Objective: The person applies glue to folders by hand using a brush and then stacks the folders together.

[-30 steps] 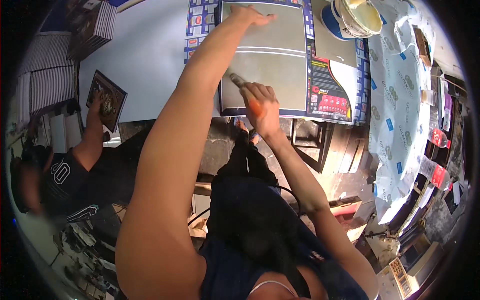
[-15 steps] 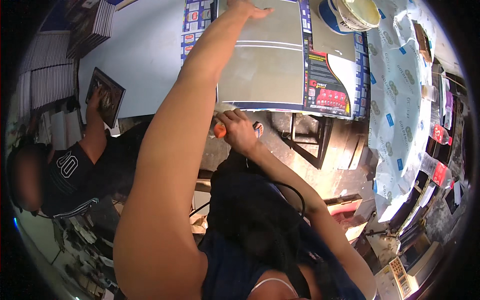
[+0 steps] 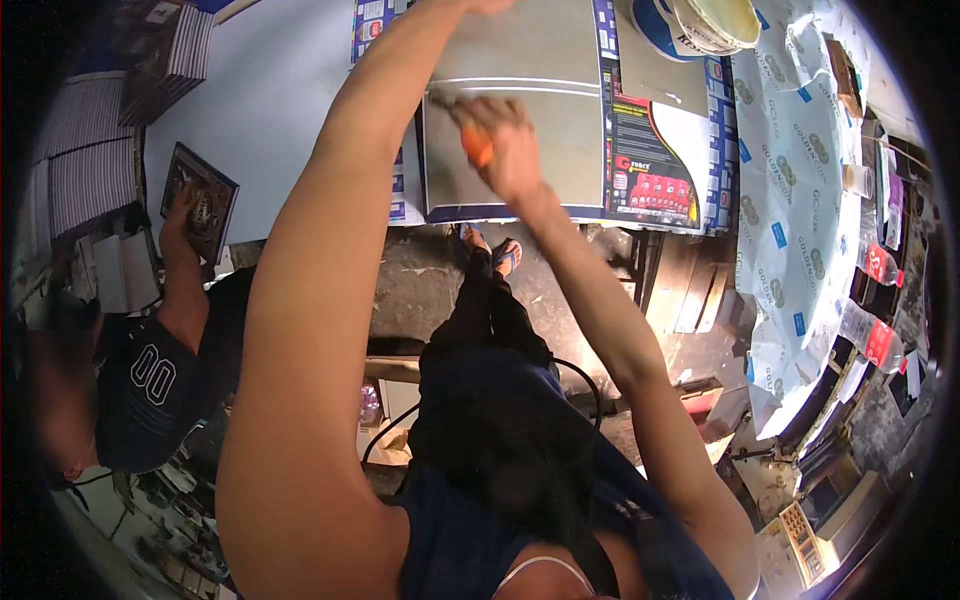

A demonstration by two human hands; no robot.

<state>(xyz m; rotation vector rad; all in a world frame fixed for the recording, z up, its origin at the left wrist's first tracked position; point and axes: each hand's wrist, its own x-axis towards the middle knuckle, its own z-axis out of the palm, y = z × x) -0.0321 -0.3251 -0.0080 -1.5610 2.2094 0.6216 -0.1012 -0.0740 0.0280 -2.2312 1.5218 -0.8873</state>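
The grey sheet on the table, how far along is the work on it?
Done: the grey sheet lies flat on printed paper, a pale line across it. In hand: the left hand presses its far edge while the right hand holds an orange-handled tool over it. What remains cannot be told from this view.

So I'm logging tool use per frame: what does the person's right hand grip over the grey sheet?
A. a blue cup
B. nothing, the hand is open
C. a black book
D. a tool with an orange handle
D: the right hand is closed around an orange-handled tool above the grey sheet on the table; the black book is in a co-worker's hand at the left.
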